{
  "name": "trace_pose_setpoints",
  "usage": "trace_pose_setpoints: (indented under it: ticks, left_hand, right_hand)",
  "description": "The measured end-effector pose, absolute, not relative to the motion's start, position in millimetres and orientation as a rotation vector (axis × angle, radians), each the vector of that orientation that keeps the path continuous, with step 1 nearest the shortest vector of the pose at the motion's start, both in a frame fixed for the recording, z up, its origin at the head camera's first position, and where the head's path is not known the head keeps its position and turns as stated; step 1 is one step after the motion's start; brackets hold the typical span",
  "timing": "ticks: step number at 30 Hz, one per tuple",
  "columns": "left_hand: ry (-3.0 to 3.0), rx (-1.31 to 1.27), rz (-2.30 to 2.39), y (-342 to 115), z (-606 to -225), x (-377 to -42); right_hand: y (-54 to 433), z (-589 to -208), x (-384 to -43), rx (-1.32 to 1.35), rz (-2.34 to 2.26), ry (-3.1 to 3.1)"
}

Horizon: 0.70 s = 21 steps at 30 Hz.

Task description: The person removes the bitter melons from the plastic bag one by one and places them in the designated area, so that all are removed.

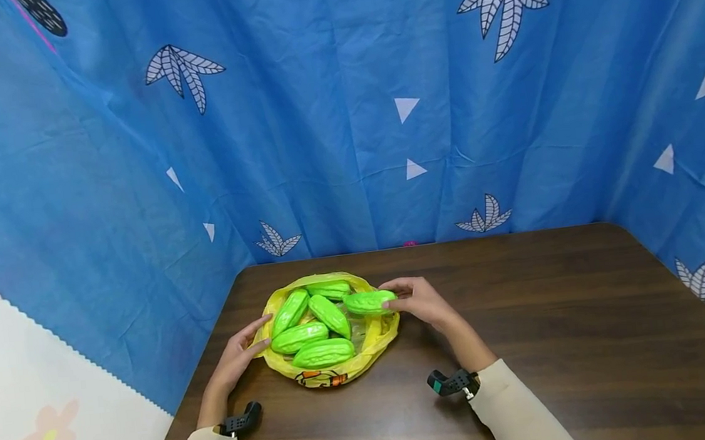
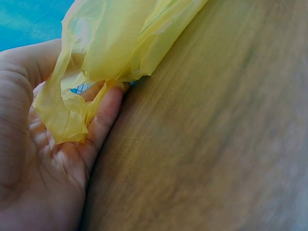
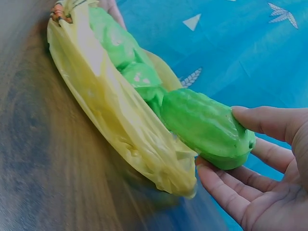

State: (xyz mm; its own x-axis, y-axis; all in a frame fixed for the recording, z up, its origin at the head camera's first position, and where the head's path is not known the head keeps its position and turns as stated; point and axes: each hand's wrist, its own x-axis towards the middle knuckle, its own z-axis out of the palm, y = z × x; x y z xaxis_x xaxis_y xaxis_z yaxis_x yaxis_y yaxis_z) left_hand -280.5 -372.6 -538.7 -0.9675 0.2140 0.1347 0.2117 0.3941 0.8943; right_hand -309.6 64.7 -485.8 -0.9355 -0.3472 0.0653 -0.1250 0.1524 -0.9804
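Note:
A yellow plastic bag (image 1: 366,353) lies spread open on the table with several bright green, ridged bitter gourds (image 1: 323,353) in it. My left hand (image 1: 233,363) holds the bag's left rim; in the left wrist view the bag's loop (image 2: 62,120) hangs between thumb and fingers. At the opposite side, my right hand (image 1: 424,303) pinches one end of another bitter gourd (image 3: 207,122), thumb on top and fingers below. That gourd sits over the bag's right rim, its far end reaching toward the others. In the right wrist view a fingertip is close to the bag's edge.
The dark wooden table (image 1: 552,342) extends to the right and front of the bag. A blue patterned curtain (image 1: 344,142) hangs behind and at both sides. Each wrist wears a black camera strap (image 1: 453,381).

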Motion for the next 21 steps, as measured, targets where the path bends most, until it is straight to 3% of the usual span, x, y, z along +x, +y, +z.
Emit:
trace_pose_setpoints:
  ticks: [21]
  left_hand:
    - [2.615, 0.398, 1.690, -372, -538, -280]
  right_hand:
    - [102, -482, -319, -0.432, -1.972, 2.167]
